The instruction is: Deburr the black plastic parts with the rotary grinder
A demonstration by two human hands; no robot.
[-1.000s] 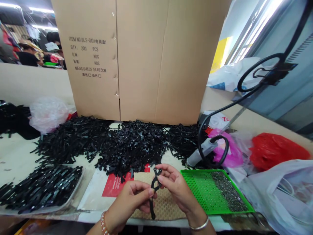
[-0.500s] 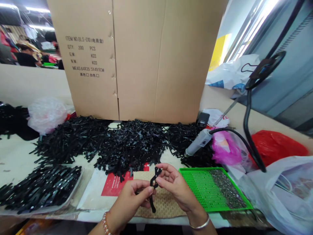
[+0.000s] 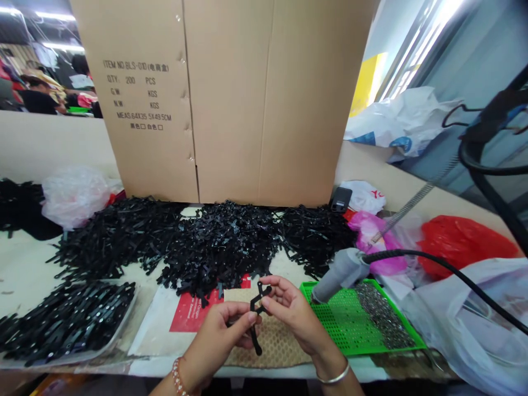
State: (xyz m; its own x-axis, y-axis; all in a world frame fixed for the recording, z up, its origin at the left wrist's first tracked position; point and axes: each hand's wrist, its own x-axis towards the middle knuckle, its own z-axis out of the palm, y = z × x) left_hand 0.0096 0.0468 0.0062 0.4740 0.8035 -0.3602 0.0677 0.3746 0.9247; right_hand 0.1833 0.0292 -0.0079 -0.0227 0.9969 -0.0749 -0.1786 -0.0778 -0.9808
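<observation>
Over the mat (image 3: 280, 346), both my hands hold a black jointed linkage (image 3: 256, 345) made of thin flat arms. My left hand (image 3: 218, 333) is closed, pinching its lower part between thumb and fingers; one arm hangs down below the thumb. At the upper end, my right hand (image 3: 299, 316) has its thumb and fingertips on the short crossing arms, which stand spread in an X. A grey electric screwdriver (image 3: 344, 272) hangs from a spring to the right of my right hand, its tip over the green tray's left edge.
Heaps of black pieces (image 3: 223, 242) lie behind my hands, below a large cardboard box (image 3: 231, 110). A clear tray (image 3: 124, 324) of black strips stands left. On the right are a green tray (image 3: 334, 330) of small metal parts, a red bag (image 3: 462, 247) and a white bag (image 3: 490, 313).
The linkage's upper arms have opened from nearly together into a wider X. The hanging screwdriver has swung nearer and lower, now over the green tray. My hands have barely moved.
</observation>
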